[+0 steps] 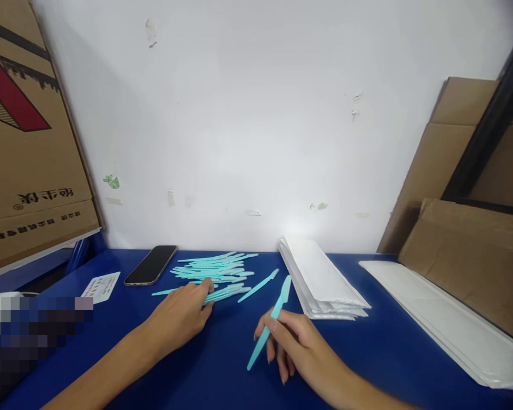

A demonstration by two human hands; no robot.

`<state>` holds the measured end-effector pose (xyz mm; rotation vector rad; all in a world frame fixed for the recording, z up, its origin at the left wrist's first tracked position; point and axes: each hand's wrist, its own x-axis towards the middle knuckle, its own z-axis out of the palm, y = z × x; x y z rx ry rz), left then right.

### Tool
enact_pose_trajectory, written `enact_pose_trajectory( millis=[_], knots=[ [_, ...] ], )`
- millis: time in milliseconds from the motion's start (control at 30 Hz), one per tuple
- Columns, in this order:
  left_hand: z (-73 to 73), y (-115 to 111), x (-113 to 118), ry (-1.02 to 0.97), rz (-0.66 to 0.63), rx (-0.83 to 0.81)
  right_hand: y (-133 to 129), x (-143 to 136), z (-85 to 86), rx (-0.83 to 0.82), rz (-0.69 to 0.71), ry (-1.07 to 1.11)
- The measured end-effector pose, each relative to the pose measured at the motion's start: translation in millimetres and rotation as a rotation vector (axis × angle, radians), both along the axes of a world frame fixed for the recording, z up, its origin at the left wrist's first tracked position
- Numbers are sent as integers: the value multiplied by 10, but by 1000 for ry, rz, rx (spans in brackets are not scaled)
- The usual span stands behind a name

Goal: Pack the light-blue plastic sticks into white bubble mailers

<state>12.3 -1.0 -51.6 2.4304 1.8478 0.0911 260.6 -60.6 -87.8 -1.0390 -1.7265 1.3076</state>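
Between the thumb and fingers of my right hand [293, 344] is a turquoise plastic stick with a blade-like tip [263, 339], tilted with its tip up and away. My left hand [183, 310] rests at the near side of a pile of similar turquoise sticks [216, 267], its thumb and fingers around a few of them [227, 292]. The fingertips are partly hidden among the sticks. One single stick [259, 286] lies apart, to the right of the pile. A stack of white envelopes [320, 273] lies to the right, behind my right hand.
On the blue table [222, 359], a phone [151, 265] and a white card [101, 287] lie left of the pile. More white envelopes [444, 319] lie at the right edge beside brown cardboard [470, 256]. A large printed carton [29, 148] stands at the left, and a white wall behind.
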Motion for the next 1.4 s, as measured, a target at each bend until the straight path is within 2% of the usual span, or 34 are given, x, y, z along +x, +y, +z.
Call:
enact_pose_trajectory(
  millis=[133,267,367,467,567,667,767,967,1233,1400],
  knots=[
    [7,-28,9,58,-48,26,7,-7,10,-8,-6,1],
    [15,-57,21,96,-44,38,11,-6,25,-11,-5,-2],
    [41,-66,38,53,-34,54,11,0,25,-12,-1,-2],
    [66,-60,59,-141,-15,59,13,3,12,-11,0,-10],
    [43,-44,89,-465,-55,-9,15,0,-3,-12,-3,-5],
    [-14,-52,138,-780,-97,-200,18,-6,-1,-19,5,0],
    [-49,-117,203,-930,-131,-392,17,-5,12,-28,6,0],
    [-59,-304,321,-988,-301,-558,29,9,-7,-12,29,-31],
    [-56,-357,394,-1007,-448,-415,41,1,-4,53,32,-82],
    [-57,-408,414,-1025,-480,-519,58,-9,-18,21,12,-66]
  ],
)
